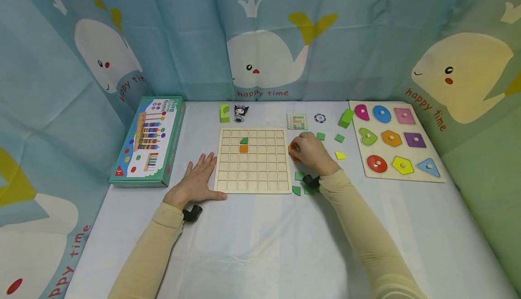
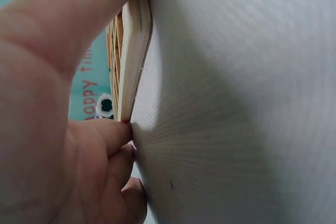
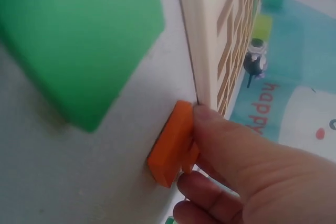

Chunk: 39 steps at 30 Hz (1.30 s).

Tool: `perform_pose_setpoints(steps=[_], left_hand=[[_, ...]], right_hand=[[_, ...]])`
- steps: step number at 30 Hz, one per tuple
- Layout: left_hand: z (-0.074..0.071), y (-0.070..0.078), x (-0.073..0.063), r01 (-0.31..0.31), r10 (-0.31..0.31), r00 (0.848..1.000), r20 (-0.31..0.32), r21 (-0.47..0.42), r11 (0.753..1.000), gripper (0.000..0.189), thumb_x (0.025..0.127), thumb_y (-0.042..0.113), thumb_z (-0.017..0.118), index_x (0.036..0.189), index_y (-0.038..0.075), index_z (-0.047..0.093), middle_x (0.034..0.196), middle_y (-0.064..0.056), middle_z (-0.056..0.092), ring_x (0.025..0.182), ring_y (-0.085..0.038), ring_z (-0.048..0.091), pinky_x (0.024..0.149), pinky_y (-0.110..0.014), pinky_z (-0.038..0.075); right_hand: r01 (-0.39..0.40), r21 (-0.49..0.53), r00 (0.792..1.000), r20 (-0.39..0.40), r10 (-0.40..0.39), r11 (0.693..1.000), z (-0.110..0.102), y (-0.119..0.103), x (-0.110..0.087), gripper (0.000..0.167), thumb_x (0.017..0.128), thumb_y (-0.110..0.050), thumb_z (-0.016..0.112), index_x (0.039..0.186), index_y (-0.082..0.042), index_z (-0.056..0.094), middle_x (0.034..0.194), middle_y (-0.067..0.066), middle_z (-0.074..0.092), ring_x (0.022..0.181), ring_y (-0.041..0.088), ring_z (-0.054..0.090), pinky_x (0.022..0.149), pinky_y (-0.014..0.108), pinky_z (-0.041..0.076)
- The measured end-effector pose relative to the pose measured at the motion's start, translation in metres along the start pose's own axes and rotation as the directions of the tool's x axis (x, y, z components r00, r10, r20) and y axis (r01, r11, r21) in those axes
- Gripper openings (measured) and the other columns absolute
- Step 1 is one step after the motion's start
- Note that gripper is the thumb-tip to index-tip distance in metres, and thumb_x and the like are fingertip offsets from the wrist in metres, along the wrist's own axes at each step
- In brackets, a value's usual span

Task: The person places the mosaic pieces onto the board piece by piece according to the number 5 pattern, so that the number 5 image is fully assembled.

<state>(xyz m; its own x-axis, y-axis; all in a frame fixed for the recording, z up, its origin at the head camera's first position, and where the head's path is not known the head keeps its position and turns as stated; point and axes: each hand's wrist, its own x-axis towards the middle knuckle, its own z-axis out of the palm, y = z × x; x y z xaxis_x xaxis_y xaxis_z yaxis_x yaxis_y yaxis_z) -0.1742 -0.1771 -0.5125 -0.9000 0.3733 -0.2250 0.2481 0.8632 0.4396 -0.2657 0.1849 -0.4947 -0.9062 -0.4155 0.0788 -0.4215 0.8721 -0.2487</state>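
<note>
A wooden grid board (image 1: pixel 252 168) lies flat on the table; a green quarter-circle tile (image 1: pixel 244 141) and an orange square tile (image 1: pixel 243 148) sit in neighbouring cells of one column. My left hand (image 1: pixel 196 182) rests with spread fingers at the board's left edge, its thumb along the front left corner. At the right edge, my right hand (image 1: pixel 311 150) pinches an orange tile (image 3: pixel 191 158) between thumb and fingers, partly hidden by them. Another orange tile (image 3: pixel 170 145) is right at the thumb tip. Green tiles (image 1: pixel 299 176) lie below the right wrist.
Farther right lie more green tiles (image 1: pixel 339 138), a yellow tile (image 1: pixel 340 155), a green block (image 1: pixel 346 118) and a shape puzzle board (image 1: pixel 384 149). Behind the grid are a pattern card (image 1: pixel 297 121), a poker chip (image 1: pixel 319 118), a figurine (image 1: pixel 240 113) and a notched green block (image 1: pixel 224 113). A game box (image 1: pixel 148 140) lies left.
</note>
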Motion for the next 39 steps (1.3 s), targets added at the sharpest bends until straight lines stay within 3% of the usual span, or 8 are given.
perform_pose_setpoints(steps=[7,14,22,30,39], left_hand=[[0.002,-0.002,0.001,-0.008,0.008,1.0,-0.005,0.013,1.0,0.127,0.068,0.068,0.076,0.155,0.001,0.014,0.162,-0.013,0.004,0.147,-0.032,-0.003,0.113,-0.059,-0.002],[0.001,-0.002,0.0,-0.004,0.004,1.0,0.005,0.018,1.0,0.127,0.068,0.068,0.075,0.156,0.001,0.012,0.162,-0.013,0.003,0.147,-0.032,-0.004,0.113,-0.058,-0.003],[0.002,-0.002,0.0,-0.013,0.013,1.0,0.001,0.016,1.0,0.127,0.068,0.068,0.076,0.155,-0.001,0.013,0.162,-0.015,0.004,0.147,-0.034,-0.003,0.113,-0.06,-0.002],[0.001,-0.002,0.0,0.002,-0.002,1.0,0.002,0.004,1.0,0.128,0.067,0.068,0.077,0.155,0.001,0.013,0.162,-0.013,0.003,0.147,-0.032,-0.005,0.113,-0.058,-0.004],[0.001,-0.002,0.0,-0.003,0.003,1.0,-0.006,0.008,1.0,0.128,0.067,0.068,0.076,0.155,0.0,0.013,0.162,-0.014,0.004,0.147,-0.033,-0.004,0.113,-0.059,-0.003]], right_hand=[[-0.04,0.017,0.999,0.016,0.04,0.999,-0.001,0.003,0.001,0.028,0.09,-0.021,0.073,0.101,0.005,0.071,0.097,0.015,0.067,0.092,0.032,0.058,0.082,0.043,0.05],[-0.056,0.072,0.998,-0.009,0.057,0.996,-0.006,0.003,0.004,0.027,0.091,-0.021,0.071,0.102,0.004,0.069,0.095,0.015,0.067,0.087,0.029,0.058,0.075,0.04,0.051],[0.046,0.096,0.997,-0.061,-0.041,0.994,-0.006,-0.007,0.009,0.024,0.091,-0.019,0.071,0.101,0.003,0.071,0.096,0.013,0.07,0.095,0.033,0.06,0.082,0.043,0.05],[0.092,0.11,0.996,-0.022,-0.09,0.99,0.002,-0.031,0.018,0.029,0.093,-0.023,0.069,0.106,0.003,0.07,0.101,0.013,0.069,0.096,0.029,0.059,0.084,0.04,0.05],[0.226,0.109,0.974,-0.022,-0.225,0.968,0.012,-0.062,0.026,0.025,0.092,-0.021,0.071,0.103,0.001,0.071,0.098,0.011,0.068,0.092,0.027,0.06,0.081,0.037,0.05]])
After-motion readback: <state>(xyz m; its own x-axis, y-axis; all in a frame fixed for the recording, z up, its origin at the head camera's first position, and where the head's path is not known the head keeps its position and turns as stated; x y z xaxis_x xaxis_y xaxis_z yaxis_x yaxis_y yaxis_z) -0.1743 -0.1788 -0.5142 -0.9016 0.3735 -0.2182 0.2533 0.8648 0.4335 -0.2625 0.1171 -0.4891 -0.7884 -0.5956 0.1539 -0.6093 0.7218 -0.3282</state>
